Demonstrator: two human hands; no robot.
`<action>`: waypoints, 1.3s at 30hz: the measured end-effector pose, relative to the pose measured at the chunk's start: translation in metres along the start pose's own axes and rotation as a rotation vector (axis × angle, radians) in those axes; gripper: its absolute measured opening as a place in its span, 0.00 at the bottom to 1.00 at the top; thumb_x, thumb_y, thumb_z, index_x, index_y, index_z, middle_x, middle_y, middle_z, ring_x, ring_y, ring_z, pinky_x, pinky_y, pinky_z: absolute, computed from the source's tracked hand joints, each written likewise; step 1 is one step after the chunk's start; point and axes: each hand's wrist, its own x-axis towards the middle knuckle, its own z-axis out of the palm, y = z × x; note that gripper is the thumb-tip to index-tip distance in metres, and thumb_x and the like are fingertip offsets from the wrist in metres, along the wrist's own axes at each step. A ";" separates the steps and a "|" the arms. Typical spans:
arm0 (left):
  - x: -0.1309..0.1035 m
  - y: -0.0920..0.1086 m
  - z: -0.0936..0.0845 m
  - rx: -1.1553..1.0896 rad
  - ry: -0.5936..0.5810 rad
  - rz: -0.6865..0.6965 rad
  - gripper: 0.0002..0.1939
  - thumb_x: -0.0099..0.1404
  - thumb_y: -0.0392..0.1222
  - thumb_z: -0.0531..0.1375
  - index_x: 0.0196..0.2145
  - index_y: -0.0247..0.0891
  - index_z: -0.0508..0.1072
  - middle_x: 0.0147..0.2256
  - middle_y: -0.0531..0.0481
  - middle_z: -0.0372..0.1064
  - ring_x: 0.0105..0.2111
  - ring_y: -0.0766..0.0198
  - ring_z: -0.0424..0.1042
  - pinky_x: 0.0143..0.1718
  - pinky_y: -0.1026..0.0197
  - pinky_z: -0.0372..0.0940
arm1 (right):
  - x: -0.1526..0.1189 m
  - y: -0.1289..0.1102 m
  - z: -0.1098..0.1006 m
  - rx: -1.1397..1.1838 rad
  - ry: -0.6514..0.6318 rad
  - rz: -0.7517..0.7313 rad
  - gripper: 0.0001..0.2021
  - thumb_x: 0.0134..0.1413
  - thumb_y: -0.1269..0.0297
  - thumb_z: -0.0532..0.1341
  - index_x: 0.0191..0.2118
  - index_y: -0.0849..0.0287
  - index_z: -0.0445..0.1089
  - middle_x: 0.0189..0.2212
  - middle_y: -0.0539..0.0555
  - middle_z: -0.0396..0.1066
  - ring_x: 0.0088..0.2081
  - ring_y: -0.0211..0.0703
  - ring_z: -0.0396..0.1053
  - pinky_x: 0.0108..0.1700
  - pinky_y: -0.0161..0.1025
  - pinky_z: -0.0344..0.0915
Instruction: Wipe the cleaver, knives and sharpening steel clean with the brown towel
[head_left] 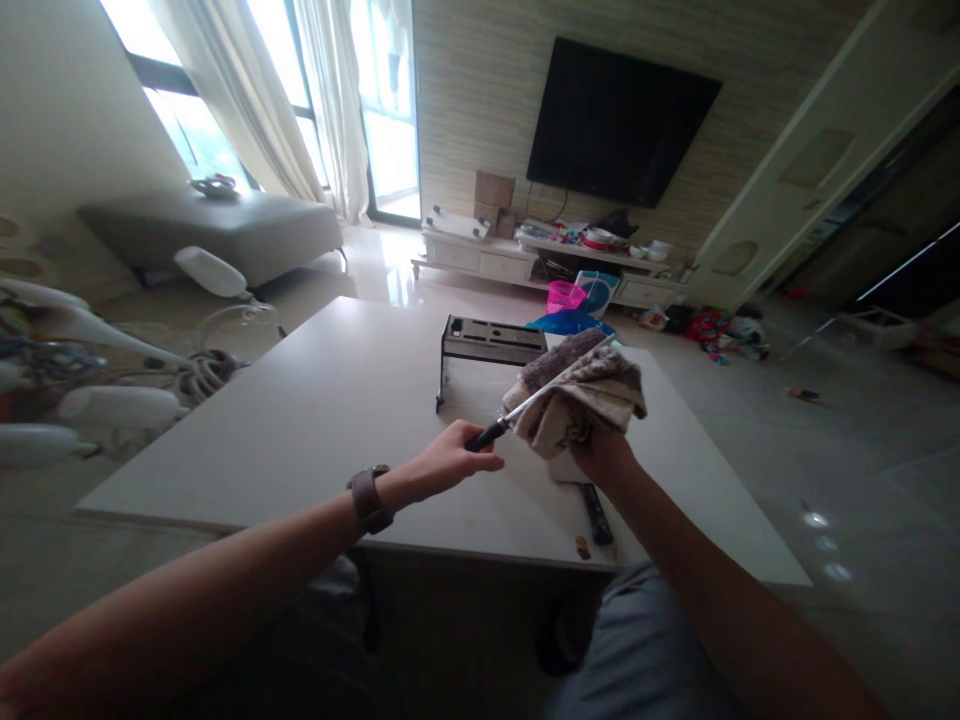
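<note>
My left hand (455, 455) is closed round the black handle of a long thin knife (491, 433), its blade pointing up and to the right. Brown and beige patterned cloth (592, 395) lies against the blade on both sides. Bunched in my right hand (602, 452), that cloth hides most of the fingers. Below it on the white table (322, 400) rests a cleaver (596, 515) with a black handle, its blade partly covered from view. Behind the knife stands a black-framed rack (495, 340) with slots in its top.
A small dark and yellow item (583, 547) lies near the table's front edge. Something blue (570, 322) is at the far edge, behind the cloth. White chairs (124, 405) are on the left. A pink basket (565, 297) stands beyond the table.
</note>
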 end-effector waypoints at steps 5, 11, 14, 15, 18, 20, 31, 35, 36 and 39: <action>0.008 -0.009 0.005 0.017 -0.037 0.134 0.11 0.56 0.43 0.66 0.31 0.31 0.78 0.28 0.52 0.69 0.29 0.65 0.63 0.33 0.63 0.60 | -0.030 0.019 0.029 -0.010 -0.099 0.124 0.20 0.45 0.60 0.75 0.46 0.50 0.74 0.44 0.48 0.81 0.47 0.46 0.78 0.55 0.45 0.75; 0.005 -0.005 0.003 0.086 -0.063 0.092 0.10 0.55 0.43 0.66 0.29 0.32 0.78 0.28 0.52 0.71 0.29 0.65 0.63 0.31 0.64 0.58 | -0.033 0.016 0.033 -0.041 -0.003 0.086 0.20 0.43 0.62 0.75 0.44 0.52 0.74 0.44 0.50 0.81 0.47 0.47 0.77 0.56 0.46 0.74; 0.004 0.001 0.002 0.071 -0.081 0.094 0.09 0.55 0.43 0.66 0.29 0.32 0.77 0.29 0.51 0.70 0.29 0.65 0.62 0.30 0.64 0.56 | -0.031 0.013 0.033 -0.010 0.009 0.077 0.18 0.44 0.63 0.74 0.44 0.52 0.74 0.44 0.50 0.81 0.45 0.47 0.77 0.55 0.46 0.74; 0.004 0.003 0.002 0.066 -0.088 0.097 0.09 0.54 0.43 0.66 0.29 0.33 0.77 0.30 0.51 0.70 0.30 0.65 0.62 0.30 0.64 0.56 | -0.030 0.012 0.033 -0.002 0.011 0.072 0.18 0.44 0.63 0.74 0.42 0.53 0.74 0.43 0.50 0.81 0.44 0.46 0.77 0.54 0.46 0.74; 0.003 0.006 0.002 0.064 -0.100 0.076 0.09 0.54 0.43 0.66 0.28 0.34 0.73 0.28 0.54 0.66 0.28 0.66 0.60 0.29 0.64 0.54 | -0.023 0.006 0.032 0.000 0.031 0.040 0.17 0.41 0.63 0.75 0.39 0.53 0.74 0.40 0.50 0.82 0.42 0.46 0.77 0.52 0.46 0.75; 0.002 0.007 0.001 0.083 -0.090 0.044 0.11 0.54 0.44 0.66 0.26 0.37 0.67 0.24 0.57 0.60 0.25 0.68 0.56 0.27 0.64 0.51 | -0.016 0.001 0.027 -0.004 0.049 0.013 0.18 0.40 0.63 0.76 0.39 0.54 0.73 0.39 0.50 0.82 0.42 0.47 0.78 0.51 0.46 0.75; 0.001 0.006 0.000 0.158 -0.110 0.005 0.14 0.54 0.46 0.65 0.24 0.39 0.64 0.22 0.58 0.56 0.23 0.68 0.54 0.25 0.62 0.49 | 0.028 -0.027 -0.022 0.022 0.108 -0.075 0.15 0.42 0.69 0.73 0.38 0.53 0.74 0.42 0.47 0.81 0.43 0.43 0.79 0.52 0.43 0.76; 0.001 0.007 -0.001 0.189 -0.080 -0.037 0.14 0.54 0.47 0.65 0.24 0.39 0.64 0.21 0.58 0.55 0.22 0.68 0.53 0.24 0.62 0.48 | 0.038 -0.035 -0.031 0.034 0.116 -0.140 0.12 0.43 0.68 0.72 0.36 0.54 0.75 0.42 0.49 0.82 0.45 0.45 0.79 0.53 0.45 0.76; 0.001 0.007 -0.001 0.189 -0.074 -0.046 0.14 0.54 0.47 0.65 0.24 0.39 0.64 0.21 0.58 0.55 0.22 0.68 0.53 0.24 0.62 0.48 | 0.039 -0.036 -0.032 0.032 0.121 -0.146 0.11 0.44 0.68 0.72 0.36 0.54 0.75 0.42 0.49 0.82 0.46 0.46 0.79 0.52 0.45 0.76; 0.002 0.007 -0.001 0.181 -0.050 -0.072 0.14 0.54 0.48 0.65 0.24 0.38 0.65 0.21 0.58 0.55 0.22 0.68 0.53 0.24 0.61 0.48 | 0.043 -0.038 -0.036 0.054 0.175 -0.152 0.10 0.46 0.69 0.70 0.38 0.55 0.76 0.43 0.49 0.82 0.46 0.44 0.79 0.51 0.43 0.76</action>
